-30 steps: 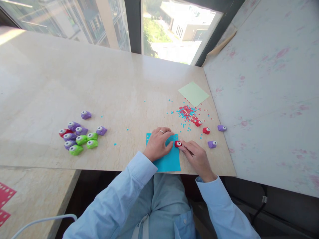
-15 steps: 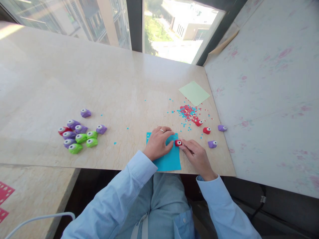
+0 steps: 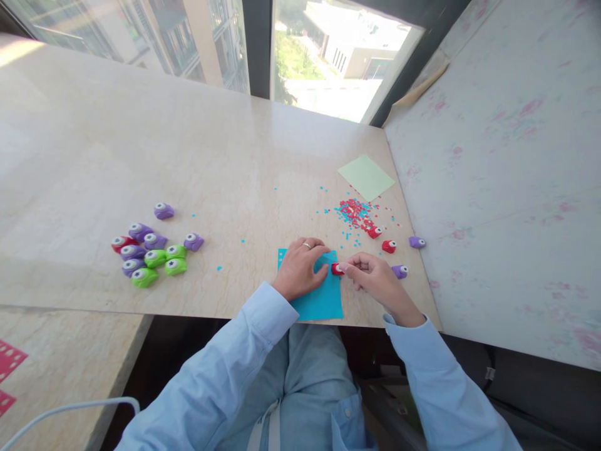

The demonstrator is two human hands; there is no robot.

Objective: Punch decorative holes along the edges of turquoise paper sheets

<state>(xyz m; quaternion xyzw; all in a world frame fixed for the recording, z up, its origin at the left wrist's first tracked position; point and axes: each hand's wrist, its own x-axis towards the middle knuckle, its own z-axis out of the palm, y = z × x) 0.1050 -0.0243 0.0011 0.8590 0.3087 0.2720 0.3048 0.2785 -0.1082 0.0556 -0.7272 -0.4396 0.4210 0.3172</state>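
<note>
Right now I read this as the punching step: my left hand (image 3: 300, 268) lies flat, pinning the blue paper sheet (image 3: 318, 298), while my right hand (image 3: 373, 280) pinches the red punch (image 3: 337, 269) on its right edge. Pressing firmly should be next.

Under the fingers (image 3: 313, 255) of the left hand (image 3: 299, 270) lies a matt blue paper sheet (image 3: 319, 299), smooth and flat. Pinched at the fingertips (image 3: 344, 267) of the right hand (image 3: 373, 280) is a small red punch (image 3: 336, 269) of glossy plastic. The table (image 3: 188, 156) beneath both hands looks like polished stone, smooth, with a soft sheen. Just beyond the right fingertips lie matt paper bits (image 3: 354, 212), and further off 1 pale green paper square (image 3: 366, 177), also matt. Both sleeves are light blue woven cloth
</note>
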